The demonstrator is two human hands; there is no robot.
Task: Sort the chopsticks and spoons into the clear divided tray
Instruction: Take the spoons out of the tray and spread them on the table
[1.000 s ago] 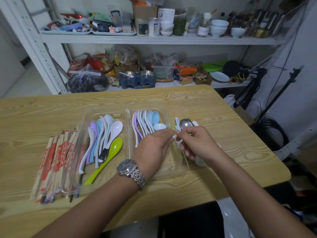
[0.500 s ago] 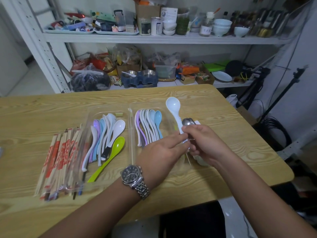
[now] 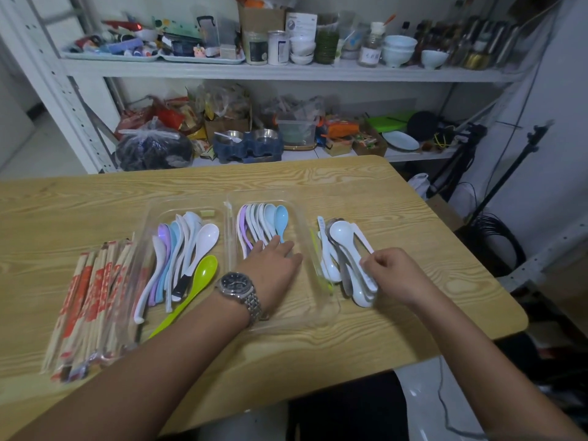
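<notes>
White spoons (image 3: 342, 237) lay in a loose bundle just right of the clear divided tray (image 3: 286, 198); whether they sat on bare table or in a last narrow section of the tray was hard to tell. Their long axis ran near to far, bowls at the far end and handles at the near end. The right hand (image 3: 394, 275) was at those near ends, its fingers curled and pinching the handles from the right side. It was plainly the closer hand for lifting them.

Just left of the bundle lay the tray's middle compartment, where the nested spoons (image 3: 264, 221) stood on edge along the same near-far line. The left hand (image 3: 270, 268) lay flat there, fingers straight and resting on their handles, holding nothing. Any carry would likely go leftward over the tray wall, keeping the bowls pointed far.

Further left, mixed spoons (image 3: 191, 246) filled another compartment, and wrapped chopsticks (image 3: 89, 297) lay at the table's (image 3: 413, 313) left side.
</notes>
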